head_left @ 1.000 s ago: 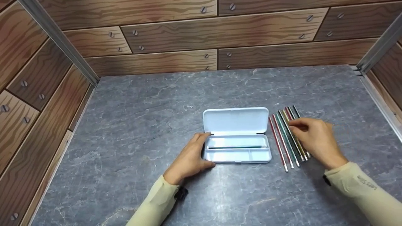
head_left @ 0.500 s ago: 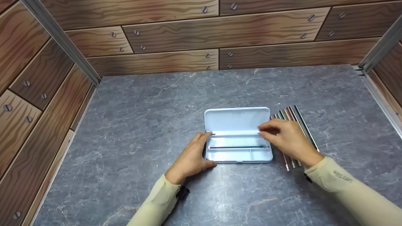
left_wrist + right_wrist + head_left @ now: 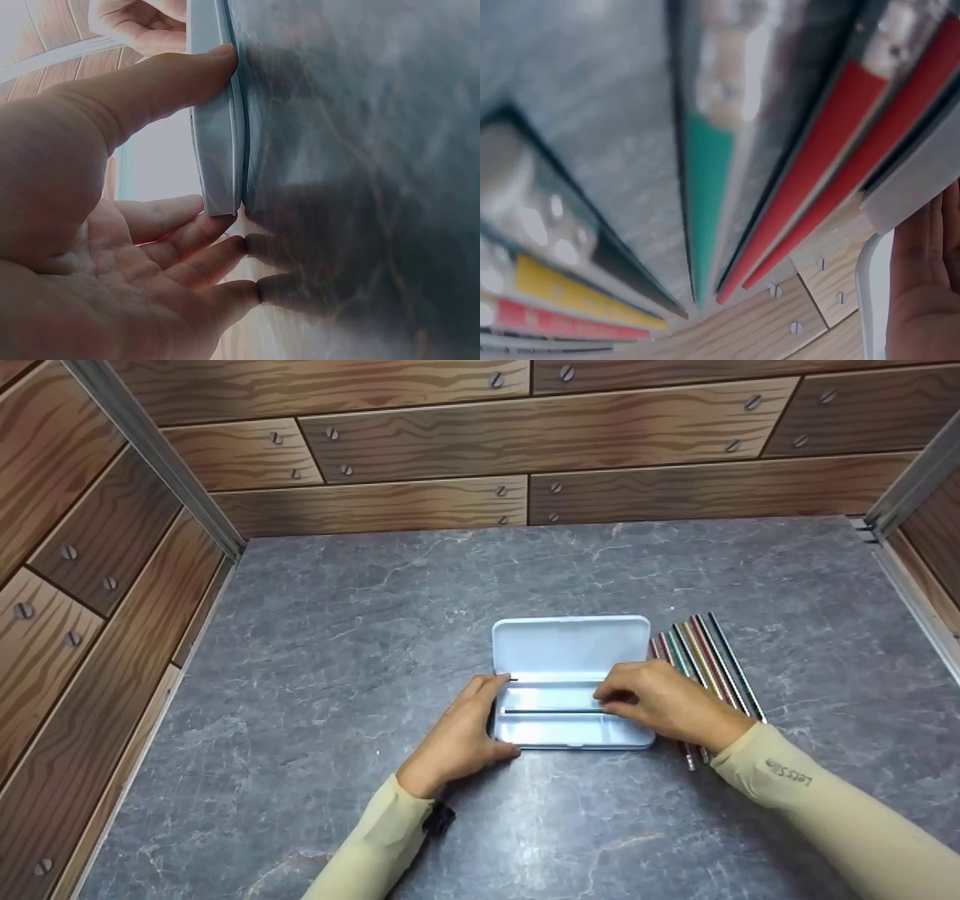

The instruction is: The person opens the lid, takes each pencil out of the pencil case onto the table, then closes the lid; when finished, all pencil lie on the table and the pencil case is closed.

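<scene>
A white pencil case (image 3: 571, 643) lies with its lid back, and one green pencil (image 3: 551, 711) is in its long compartment. My left hand (image 3: 459, 729) holds the case's left end. In the left wrist view, the thumb of the left hand (image 3: 112, 225) lies on the case's edge and the fingers are at its end. My right hand (image 3: 664, 699) reaches over the case's right side, its curled fingertips at the green pencil. The pencil's right end is hidden beneath it, so I cannot tell whether the fingers pinch it.
Several pencils in red, green, yellow and black (image 3: 709, 649) lie side by side right of the case, partly under the right forearm. The right wrist view shows their ends close up, including a green pencil (image 3: 709, 172). Wood-patterned walls (image 3: 412, 442) bound the grey marbled table (image 3: 337, 622).
My right hand has moved left from the loose pencils to the case, then lower to the green pencil inside. My left hand has stayed at the case's left end.
</scene>
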A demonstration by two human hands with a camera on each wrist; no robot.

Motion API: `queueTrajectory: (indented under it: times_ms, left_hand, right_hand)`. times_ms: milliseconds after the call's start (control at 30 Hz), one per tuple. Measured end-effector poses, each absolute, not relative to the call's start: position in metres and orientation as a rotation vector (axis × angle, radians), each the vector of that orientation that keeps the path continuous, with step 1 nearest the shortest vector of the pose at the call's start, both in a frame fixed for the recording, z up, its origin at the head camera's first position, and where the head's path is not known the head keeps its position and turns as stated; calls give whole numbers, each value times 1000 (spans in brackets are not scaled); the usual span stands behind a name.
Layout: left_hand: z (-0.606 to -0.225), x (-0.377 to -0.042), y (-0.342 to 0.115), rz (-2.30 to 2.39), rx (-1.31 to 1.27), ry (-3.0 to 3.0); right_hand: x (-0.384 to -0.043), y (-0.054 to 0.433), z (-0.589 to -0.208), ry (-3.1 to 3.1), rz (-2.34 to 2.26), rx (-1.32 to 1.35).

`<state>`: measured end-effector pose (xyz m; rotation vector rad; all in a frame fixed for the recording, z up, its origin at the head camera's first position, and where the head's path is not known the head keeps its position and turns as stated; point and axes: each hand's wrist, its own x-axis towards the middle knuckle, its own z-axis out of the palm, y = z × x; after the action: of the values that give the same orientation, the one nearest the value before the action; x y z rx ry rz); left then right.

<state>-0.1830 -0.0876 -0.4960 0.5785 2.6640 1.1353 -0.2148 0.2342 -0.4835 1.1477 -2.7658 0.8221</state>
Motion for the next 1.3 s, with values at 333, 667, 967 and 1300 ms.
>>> queueTrajectory:
  times_ms: [333, 667, 967, 1300]
  left_hand:
    - [-497, -182, -88, 1141, 571, 2666]
    - [-499, -182, -89, 1133, 583, 2669]
    - [-499, -181, -89, 1134, 589, 2665]
    - [-497, -183, -88, 1134, 586, 2662]
  right_hand:
    - [-211, 229, -486, -2700, 661, 1203]
    - [-212, 229, -491, -2688, 733, 1197]
    - [-210, 232, -488, -2748, 831, 1101]
    - [-203, 238, -479, -2757, 1053, 869]
